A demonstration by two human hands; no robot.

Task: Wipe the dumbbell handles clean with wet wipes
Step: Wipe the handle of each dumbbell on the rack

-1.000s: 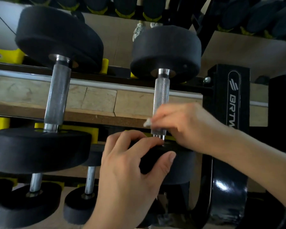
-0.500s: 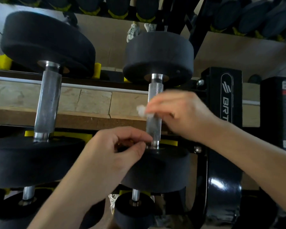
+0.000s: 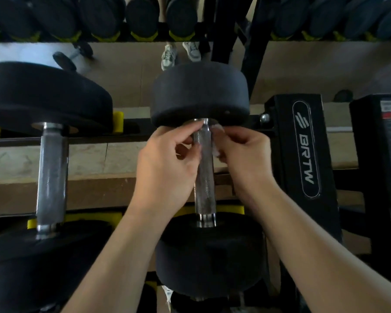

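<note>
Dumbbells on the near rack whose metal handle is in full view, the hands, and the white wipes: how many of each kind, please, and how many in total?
Dumbbells: 2 (left dumbbell, centre dumbbell)
Hands: 2 (left hand, right hand)
Wipes: 1 (wipe, at the right hand's fingers)
Total: 5

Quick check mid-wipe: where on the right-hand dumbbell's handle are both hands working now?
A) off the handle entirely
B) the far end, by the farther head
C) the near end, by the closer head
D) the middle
B: the left hand and the right hand, which pinches the wet wipe, flank the knurled handle right by the far head.
</note>
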